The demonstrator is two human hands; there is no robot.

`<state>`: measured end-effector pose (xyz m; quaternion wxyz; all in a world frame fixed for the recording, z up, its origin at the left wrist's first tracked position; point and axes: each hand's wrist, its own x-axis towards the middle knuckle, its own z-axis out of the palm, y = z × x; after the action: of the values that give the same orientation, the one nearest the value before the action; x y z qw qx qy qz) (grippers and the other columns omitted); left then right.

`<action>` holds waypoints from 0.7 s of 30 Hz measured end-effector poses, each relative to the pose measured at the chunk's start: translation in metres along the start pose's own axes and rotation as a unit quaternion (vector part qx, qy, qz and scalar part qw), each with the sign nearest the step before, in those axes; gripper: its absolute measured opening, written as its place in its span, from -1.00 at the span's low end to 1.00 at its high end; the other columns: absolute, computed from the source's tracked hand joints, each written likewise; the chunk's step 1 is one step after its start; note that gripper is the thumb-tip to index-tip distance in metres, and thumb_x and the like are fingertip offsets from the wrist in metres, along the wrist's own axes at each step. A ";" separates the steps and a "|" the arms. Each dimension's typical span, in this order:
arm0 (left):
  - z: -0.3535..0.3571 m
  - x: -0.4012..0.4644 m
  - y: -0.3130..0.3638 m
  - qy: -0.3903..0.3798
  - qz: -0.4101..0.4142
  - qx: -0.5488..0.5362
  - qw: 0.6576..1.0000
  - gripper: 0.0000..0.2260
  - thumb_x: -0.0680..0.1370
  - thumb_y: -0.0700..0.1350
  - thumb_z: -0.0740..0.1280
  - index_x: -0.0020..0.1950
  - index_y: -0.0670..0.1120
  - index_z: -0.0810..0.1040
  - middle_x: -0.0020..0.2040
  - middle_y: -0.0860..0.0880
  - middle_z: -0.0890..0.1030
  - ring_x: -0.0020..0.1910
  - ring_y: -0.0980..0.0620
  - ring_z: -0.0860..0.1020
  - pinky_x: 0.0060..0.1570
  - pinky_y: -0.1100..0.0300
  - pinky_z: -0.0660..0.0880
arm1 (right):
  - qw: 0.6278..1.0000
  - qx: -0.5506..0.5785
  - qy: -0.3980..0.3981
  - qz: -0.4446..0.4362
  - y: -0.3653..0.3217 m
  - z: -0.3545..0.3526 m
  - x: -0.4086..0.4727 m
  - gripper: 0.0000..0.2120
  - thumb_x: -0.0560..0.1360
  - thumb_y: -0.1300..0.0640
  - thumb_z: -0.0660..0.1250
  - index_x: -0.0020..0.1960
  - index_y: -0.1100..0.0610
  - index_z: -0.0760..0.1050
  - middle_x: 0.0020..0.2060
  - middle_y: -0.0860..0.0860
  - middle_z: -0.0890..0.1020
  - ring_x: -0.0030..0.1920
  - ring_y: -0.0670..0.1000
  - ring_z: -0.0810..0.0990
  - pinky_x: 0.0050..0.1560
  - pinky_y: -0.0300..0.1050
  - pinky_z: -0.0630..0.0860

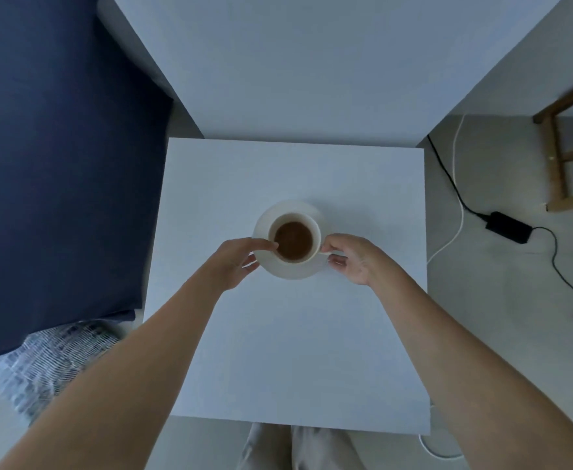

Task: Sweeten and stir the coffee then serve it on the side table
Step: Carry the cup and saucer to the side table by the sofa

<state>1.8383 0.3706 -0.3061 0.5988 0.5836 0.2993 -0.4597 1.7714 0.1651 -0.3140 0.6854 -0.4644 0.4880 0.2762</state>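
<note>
A white cup holding brown coffee sits on a white saucer in the middle of a square white side table. My left hand grips the saucer's left rim, with fingertips touching the cup's left side. On the right, my right hand pinches the cup's handle, its lower fingers against the saucer's rim. Whether the saucer rests on the table or hovers just above it, I cannot tell.
A dark blue fabric surface lies left of the table, patterned cloth below it. A black power adapter with cables and a white cable lie on the floor to the right. A wooden stool stands far right.
</note>
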 end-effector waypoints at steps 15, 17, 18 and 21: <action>-0.010 0.015 -0.003 -0.008 0.008 0.020 1.000 -0.27 0.03 -0.17 0.58 0.20 -0.24 0.56 0.21 -0.17 0.61 0.27 -0.09 0.52 0.37 0.08 0.38 | 1.000 -0.009 -0.005 -0.003 0.005 0.009 0.019 -0.81 0.35 0.38 0.29 -0.29 0.11 0.42 -0.27 0.06 0.39 -0.20 0.00 0.36 -0.04 -0.27 0.42; -0.011 0.017 -0.004 -0.010 0.008 0.020 1.000 -0.25 0.02 -0.15 0.58 0.21 -0.23 0.55 0.19 -0.15 0.60 0.27 -0.10 0.51 0.36 0.10 0.38 | 1.000 0.000 -0.002 -0.006 0.005 0.009 0.018 -0.80 0.35 0.39 0.29 -0.30 0.12 0.41 -0.32 0.05 0.39 -0.27 -0.02 0.35 -0.10 -0.30 0.43; -0.011 0.017 -0.004 -0.009 0.008 0.023 1.000 -0.23 0.01 -0.14 0.58 0.22 -0.22 0.54 0.21 -0.14 0.59 0.28 -0.10 0.49 0.35 0.11 0.37 | 1.000 0.001 0.002 -0.008 0.004 0.009 0.018 -0.80 0.36 0.40 0.29 -0.31 0.12 0.41 -0.34 0.04 0.38 -0.29 -0.03 0.35 -0.10 -0.30 0.45; -0.011 0.018 -0.003 -0.001 0.001 0.044 0.999 -0.16 -0.02 -0.10 0.59 0.25 -0.17 0.50 0.28 -0.10 0.52 0.31 -0.09 0.42 0.29 0.10 0.35 | 1.000 -0.002 0.014 -0.011 0.005 0.010 0.017 -0.80 0.37 0.40 0.29 -0.32 0.15 0.41 -0.38 0.03 0.36 -0.31 -0.05 0.33 -0.07 -0.30 0.46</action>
<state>1.8449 0.3784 -0.3247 0.5731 0.6091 0.2780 -0.4726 1.7780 0.1749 -0.3302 0.6806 -0.4750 0.4916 0.2637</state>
